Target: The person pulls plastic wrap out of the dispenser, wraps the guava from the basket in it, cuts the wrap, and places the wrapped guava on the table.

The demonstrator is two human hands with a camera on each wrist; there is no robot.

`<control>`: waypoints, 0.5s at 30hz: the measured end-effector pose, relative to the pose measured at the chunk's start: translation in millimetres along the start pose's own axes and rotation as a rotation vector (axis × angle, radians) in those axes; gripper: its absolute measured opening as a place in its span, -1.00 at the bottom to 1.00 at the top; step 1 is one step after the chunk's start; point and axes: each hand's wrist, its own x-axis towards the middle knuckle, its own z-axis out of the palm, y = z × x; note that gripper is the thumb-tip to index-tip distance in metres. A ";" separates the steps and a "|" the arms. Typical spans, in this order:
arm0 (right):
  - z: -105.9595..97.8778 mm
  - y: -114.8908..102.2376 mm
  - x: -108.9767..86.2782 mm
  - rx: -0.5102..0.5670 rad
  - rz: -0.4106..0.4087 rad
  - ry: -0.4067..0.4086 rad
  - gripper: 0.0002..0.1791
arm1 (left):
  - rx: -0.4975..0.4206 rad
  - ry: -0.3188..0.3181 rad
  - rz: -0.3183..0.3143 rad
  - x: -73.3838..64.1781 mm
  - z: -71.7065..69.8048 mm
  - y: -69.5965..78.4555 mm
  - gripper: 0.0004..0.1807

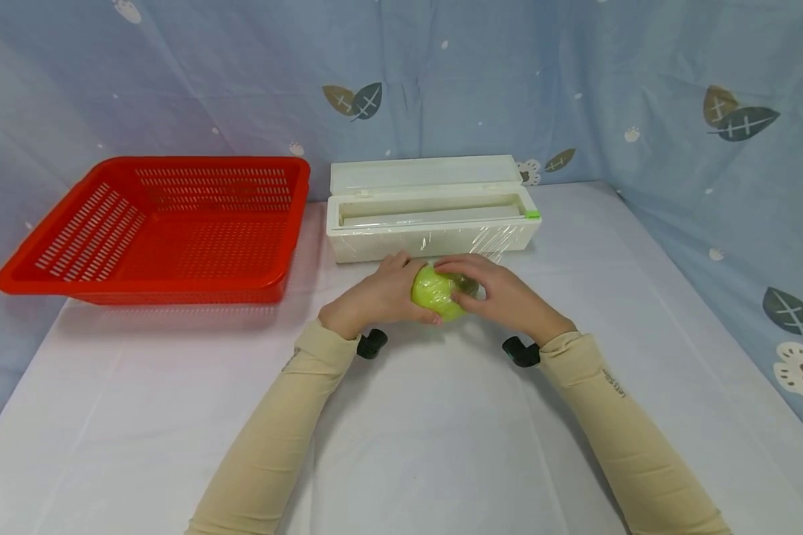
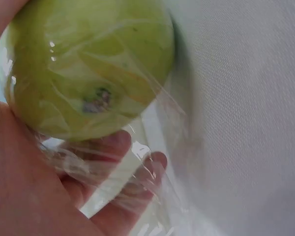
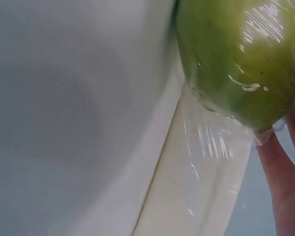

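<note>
A round green apple [image 1: 433,291] is covered in clear cling film, which shows creases and glints over its skin. My left hand [image 1: 387,291] grips its left side, thumb in front and fingers behind. In the left wrist view, the film bunches across those fingers, below the dark end of the apple [image 2: 98,59]. From the right, my right hand [image 1: 502,293] holds the wrapped apple between thumb and fingers. A strip of cling film [image 3: 206,142] runs from the apple toward the white dispenser box [image 1: 435,241] just behind the hands.
The dispenser's lid [image 1: 428,176] stands raised at the back, and a roll [image 1: 435,217] lies inside. A green piece [image 1: 532,214] sits at the box's right end. At the left stands a red slotted basket [image 1: 277,286]. Behind the white-covered table [image 1: 428,446] hangs a blue patterned curtain [image 1: 468,96].
</note>
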 end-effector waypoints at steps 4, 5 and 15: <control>1.6 2.6 0.4 0.005 0.013 -0.054 -0.42 | -0.059 0.020 0.048 0.8 1.4 -8.2 -0.07; 2.2 3.5 0.7 0.002 0.024 -0.073 -0.37 | -0.078 0.027 0.069 1.3 1.8 -10.3 -0.10; 8.0 8.2 3.6 -0.039 0.113 -0.111 -0.13 | -0.162 0.043 0.069 2.1 0.7 -13.7 -0.16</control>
